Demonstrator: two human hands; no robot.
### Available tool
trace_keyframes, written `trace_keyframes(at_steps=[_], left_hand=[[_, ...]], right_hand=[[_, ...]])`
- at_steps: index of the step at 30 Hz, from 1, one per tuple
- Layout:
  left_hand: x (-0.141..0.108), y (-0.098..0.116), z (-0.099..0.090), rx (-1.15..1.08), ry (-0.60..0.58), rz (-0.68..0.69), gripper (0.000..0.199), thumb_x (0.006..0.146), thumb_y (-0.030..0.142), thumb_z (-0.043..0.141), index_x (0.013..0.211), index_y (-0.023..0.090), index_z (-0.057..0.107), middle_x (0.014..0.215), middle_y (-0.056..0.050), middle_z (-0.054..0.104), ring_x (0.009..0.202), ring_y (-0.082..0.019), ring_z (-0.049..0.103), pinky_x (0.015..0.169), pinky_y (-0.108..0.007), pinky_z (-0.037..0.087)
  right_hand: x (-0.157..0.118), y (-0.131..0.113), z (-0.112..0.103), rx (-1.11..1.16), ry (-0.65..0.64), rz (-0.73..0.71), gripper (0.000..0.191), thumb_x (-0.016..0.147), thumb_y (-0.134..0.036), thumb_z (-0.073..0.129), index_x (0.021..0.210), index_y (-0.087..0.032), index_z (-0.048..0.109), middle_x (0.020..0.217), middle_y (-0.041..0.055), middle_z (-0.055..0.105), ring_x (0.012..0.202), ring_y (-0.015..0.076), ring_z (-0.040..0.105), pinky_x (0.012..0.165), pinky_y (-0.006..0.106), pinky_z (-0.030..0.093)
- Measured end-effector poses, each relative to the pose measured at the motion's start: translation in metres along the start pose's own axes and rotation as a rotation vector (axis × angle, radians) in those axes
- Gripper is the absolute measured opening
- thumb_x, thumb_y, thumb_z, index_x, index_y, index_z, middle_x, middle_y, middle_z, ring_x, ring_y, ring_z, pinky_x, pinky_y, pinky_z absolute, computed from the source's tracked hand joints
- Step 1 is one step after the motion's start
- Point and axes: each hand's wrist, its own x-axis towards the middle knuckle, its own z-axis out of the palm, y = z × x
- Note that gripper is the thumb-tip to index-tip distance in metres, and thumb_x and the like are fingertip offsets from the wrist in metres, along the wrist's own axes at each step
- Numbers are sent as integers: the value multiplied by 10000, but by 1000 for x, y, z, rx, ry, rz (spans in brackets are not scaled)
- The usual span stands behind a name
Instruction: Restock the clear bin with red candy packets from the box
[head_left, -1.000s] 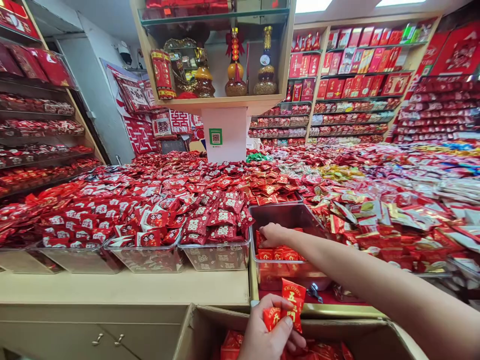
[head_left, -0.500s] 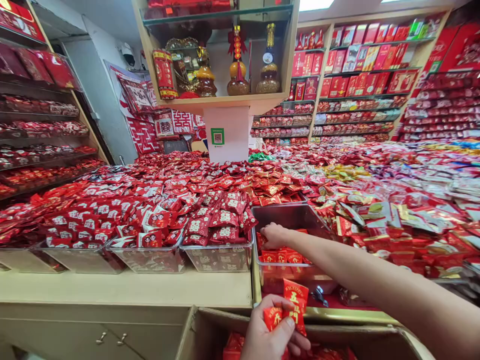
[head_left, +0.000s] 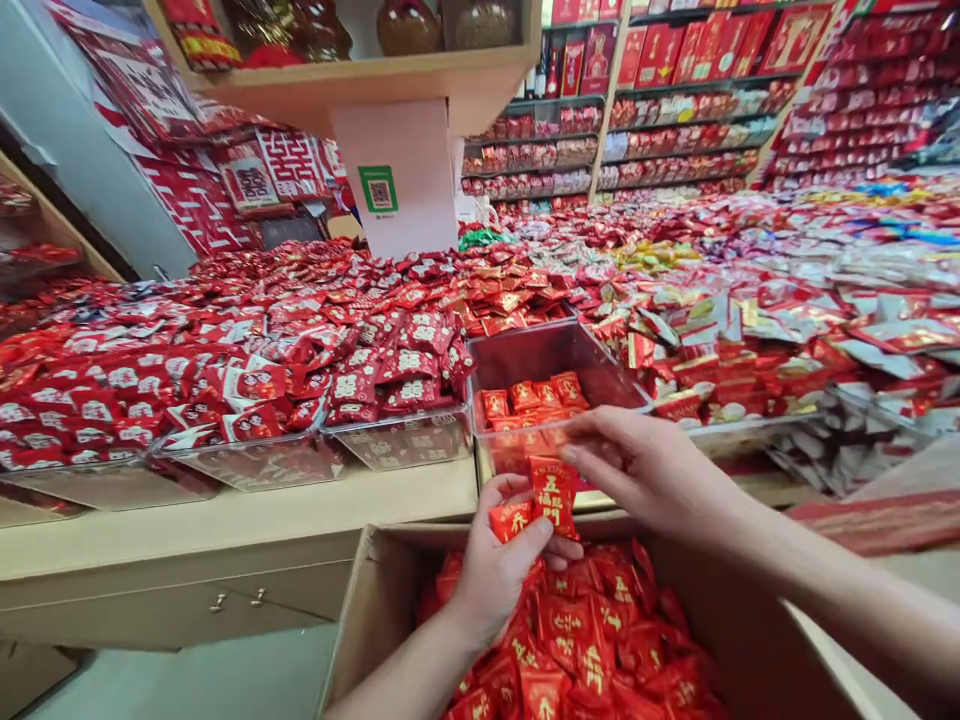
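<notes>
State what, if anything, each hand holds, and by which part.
The left hand pinches two red packets, the upright one near its lower end. The right hand is by that packet's top; whether it grips cannot be told.

Packets (head_left: 553, 497) in L hand (head_left: 495, 575): glossy, crinkly, plastic-look wrap. Box (head_left: 386, 610) below hands: matt cardbd. Bin (head_left: 536, 352) just beyond R hand (head_left: 652, 470): clear smooth plastic. Handles (head_left: 258, 598), well L of hands: shiny metal.
</notes>
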Motion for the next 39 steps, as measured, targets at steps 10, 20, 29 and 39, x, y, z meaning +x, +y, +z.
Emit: trace_keyframes(at_steps=[10,20,29,39], left_hand=[[-1,-12,7,242,-98,-46,141,813,204,456,950,171,443,1018,-72,566,728,-159,634,612,-250,478],[6,11,1,76,-19,72,94,847,216,379,923,211,433,990,-52,599,647,-147,635,507,-222,469],[9,13,-6,50,29,104,135,840,203,396,964,230,444,1012,-36,590,624,-113,633,546,-214,469],[8,26,-12,138,52,113,68,814,205,444,874,190,471,855,-23,614,573,-100,594,495,-192,406]], right_hand=[[-76,47,24,233,-301,240,216,790,-317,423,801,-156,566,724,24,600,667,138,530,597,233,408],[-110,86,64,-585,-643,279,240,733,-60,384,830,-107,599,824,146,622,746,232,572,607,289,410],[-75,31,122,-517,-879,19,275,654,-276,612,838,-72,625,816,170,628,786,289,556,641,357,442],[-70,17,96,12,-833,80,123,663,-181,589,768,-134,632,740,74,635,713,201,568,640,282,436]])
